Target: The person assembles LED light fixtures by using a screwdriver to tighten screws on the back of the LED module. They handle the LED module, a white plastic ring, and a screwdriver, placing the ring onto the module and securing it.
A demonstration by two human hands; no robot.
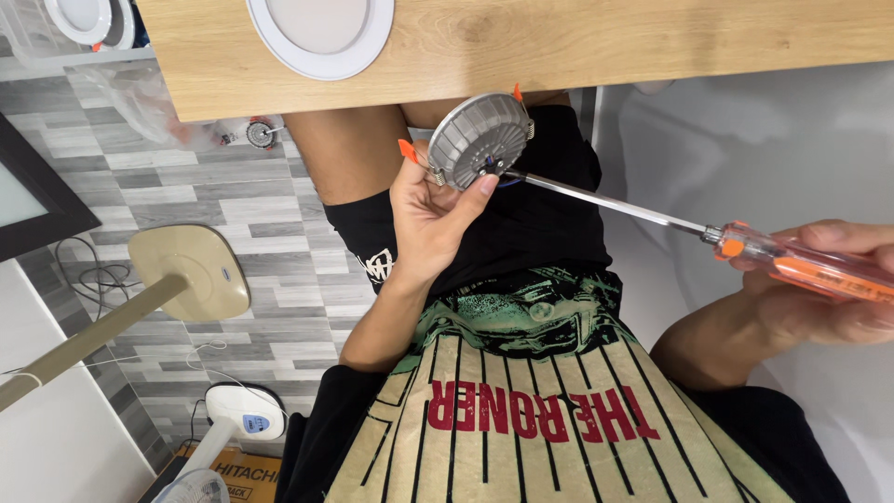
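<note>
Fingers of the right hand (829, 279) run off the frame edge, as does the butt of the orange-handled screwdriver (792, 264) they wrap around. Its long shaft reaches from that grip to the grey back of a round downlight (478, 140); the tip is hard to make out. The left hand (430, 207), palm up, pinches the downlight's rim below the wooden tabletop (577, 42).
</note>
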